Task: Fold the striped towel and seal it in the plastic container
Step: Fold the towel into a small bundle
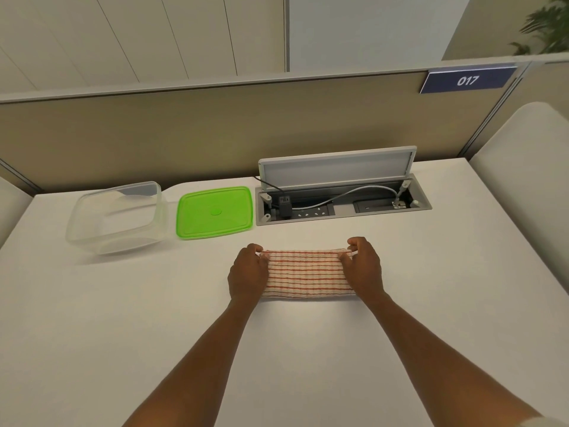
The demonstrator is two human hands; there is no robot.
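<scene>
White desk (123,318): one towel (308,274), two hands (248,274) gripping.

The white table (400,303) bears a folded striped towel (306,274), clear container (117,220) and green lid (214,212).

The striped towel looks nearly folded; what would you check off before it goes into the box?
1. Both hands grip the striped towel: ok; left hand and right hand pinch its far corners.
2. Towel folded small enough for the plastic container: cannot tell.
3. Container open and empty: ok.
4. Green lid off and within reach: ok, flat beside the container.
5. Path to the container clear on the table: ok.
</scene>
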